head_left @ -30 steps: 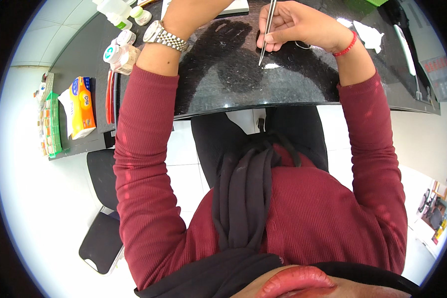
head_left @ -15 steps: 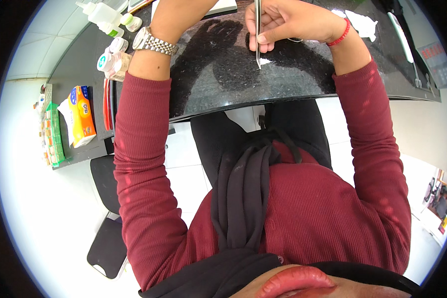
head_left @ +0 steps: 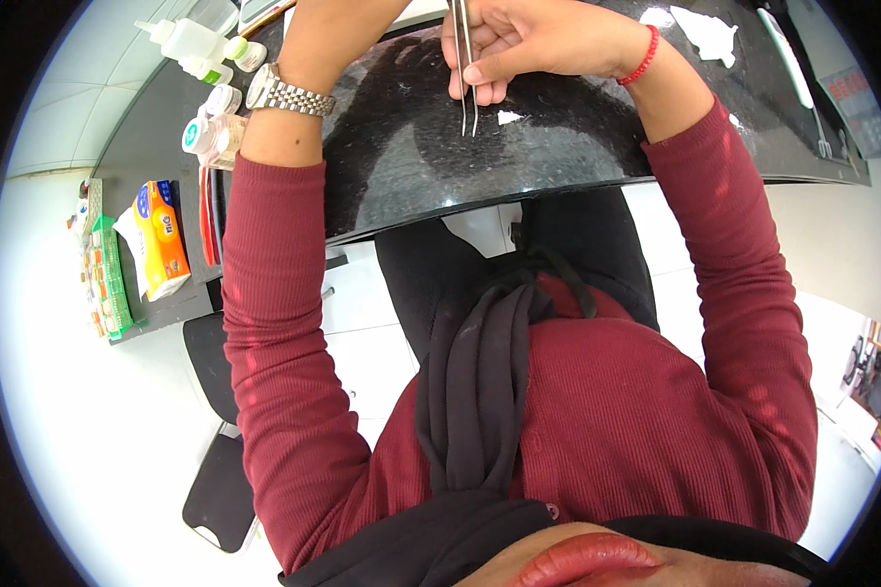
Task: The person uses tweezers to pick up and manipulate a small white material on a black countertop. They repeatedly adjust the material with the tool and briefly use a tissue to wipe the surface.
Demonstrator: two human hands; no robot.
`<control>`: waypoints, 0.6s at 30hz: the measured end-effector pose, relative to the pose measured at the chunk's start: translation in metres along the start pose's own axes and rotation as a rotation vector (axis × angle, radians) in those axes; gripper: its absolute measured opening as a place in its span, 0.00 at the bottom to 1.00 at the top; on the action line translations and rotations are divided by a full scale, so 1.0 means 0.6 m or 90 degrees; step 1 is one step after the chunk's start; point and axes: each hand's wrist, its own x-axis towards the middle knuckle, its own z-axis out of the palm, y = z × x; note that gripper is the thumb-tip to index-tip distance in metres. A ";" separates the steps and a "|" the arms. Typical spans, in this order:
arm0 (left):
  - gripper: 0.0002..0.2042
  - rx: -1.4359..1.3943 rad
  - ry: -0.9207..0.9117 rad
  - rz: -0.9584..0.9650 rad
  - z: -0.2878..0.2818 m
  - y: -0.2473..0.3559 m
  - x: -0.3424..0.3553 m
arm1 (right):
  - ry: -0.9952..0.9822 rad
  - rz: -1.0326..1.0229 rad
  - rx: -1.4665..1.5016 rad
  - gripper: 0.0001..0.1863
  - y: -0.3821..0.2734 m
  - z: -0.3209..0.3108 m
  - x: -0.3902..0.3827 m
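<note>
Seen from above, a person in a dark red ribbed top sits at a glossy black countertop (head_left: 411, 166). Their right hand (head_left: 533, 39), with a red bead bracelet (head_left: 639, 57) at the wrist, is closed around a pair of slim metal tweezers (head_left: 467, 73), pinched between thumb and fingers like a pen. The tweezer tips point down toward the person and stand slightly parted, hovering just left of a tiny white scrap (head_left: 509, 117) that lies on the counter, close but not touching it. The left hand runs out of the top edge of the picture, so whether it is open or closed cannot be told; only the forearm and a silver metal wristwatch (head_left: 289, 93) show. The two arms stand apart. To the left on the counter sit small bottles (head_left: 210, 122), a squeeze bottle (head_left: 181, 37) and an orange tissue pack (head_left: 162, 240); crumpled white paper (head_left: 705, 34) lies to the right. To do this well, it would likely help to steady the heel of the hand on the counter, bring the tips low on either side of the scrap, and squeeze gently so it neither slides nor tears.
</note>
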 end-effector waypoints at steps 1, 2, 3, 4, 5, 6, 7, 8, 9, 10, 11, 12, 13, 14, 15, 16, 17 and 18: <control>0.04 -0.003 0.003 -0.001 0.001 -0.003 -0.001 | -0.001 -0.003 -0.011 0.07 0.000 0.002 0.001; 0.04 -0.006 0.007 -0.001 0.002 -0.006 -0.001 | -0.002 -0.005 -0.023 0.07 -0.001 0.003 0.002; 0.04 -0.009 0.010 -0.002 0.002 -0.008 -0.001 | -0.014 -0.008 -0.034 0.07 -0.002 0.004 0.002; 0.04 -0.013 0.000 -0.001 0.002 -0.008 0.000 | -0.025 -0.012 -0.047 0.08 -0.004 0.003 0.003; 0.04 -0.017 -0.010 0.000 0.001 -0.007 0.000 | -0.036 -0.015 -0.059 0.08 -0.006 0.003 0.004; 0.04 -0.021 -0.021 0.000 0.001 -0.008 0.001 | -0.042 -0.018 -0.061 0.08 -0.008 0.001 0.006; 0.05 -0.028 -0.016 -0.001 0.000 -0.008 0.000 | -0.049 -0.019 -0.063 0.08 -0.010 0.000 0.009; 0.05 -0.035 -0.011 -0.002 0.000 -0.010 -0.001 | -0.055 -0.021 -0.064 0.08 -0.011 -0.001 0.010; 0.05 -0.042 -0.006 -0.003 0.000 -0.010 -0.002 | -0.053 -0.018 -0.065 0.08 -0.010 -0.001 0.010; 0.05 -0.039 -0.006 -0.007 0.000 -0.010 -0.002 | -0.051 -0.015 -0.066 0.08 -0.011 -0.001 0.010; 0.05 -0.034 -0.006 -0.012 -0.001 -0.008 -0.002 | -0.049 -0.012 -0.068 0.07 -0.011 -0.001 0.010; 0.05 -0.030 -0.006 -0.016 -0.001 -0.008 -0.002 | -0.051 -0.013 -0.067 0.07 -0.012 -0.002 0.008; 0.05 -0.030 -0.005 -0.019 -0.001 -0.008 -0.002 | -0.054 -0.012 -0.066 0.07 -0.014 -0.002 0.005; 0.05 -0.029 -0.005 -0.022 0.000 -0.008 -0.003 | -0.057 -0.012 -0.065 0.07 -0.014 -0.003 0.002; 0.05 -0.027 -0.004 -0.025 0.000 -0.008 -0.004 | -0.063 -0.006 -0.064 0.07 -0.014 -0.005 0.000; 0.05 -0.027 0.001 -0.027 0.000 -0.008 -0.004 | -0.069 0.000 -0.063 0.07 -0.015 -0.009 -0.002; 0.05 -0.025 0.007 -0.028 0.000 -0.008 -0.005 | -0.076 0.006 -0.063 0.07 -0.016 -0.012 -0.003; 0.05 -0.024 0.012 -0.030 0.000 -0.009 -0.005 | -0.080 0.010 -0.066 0.07 -0.017 -0.014 -0.004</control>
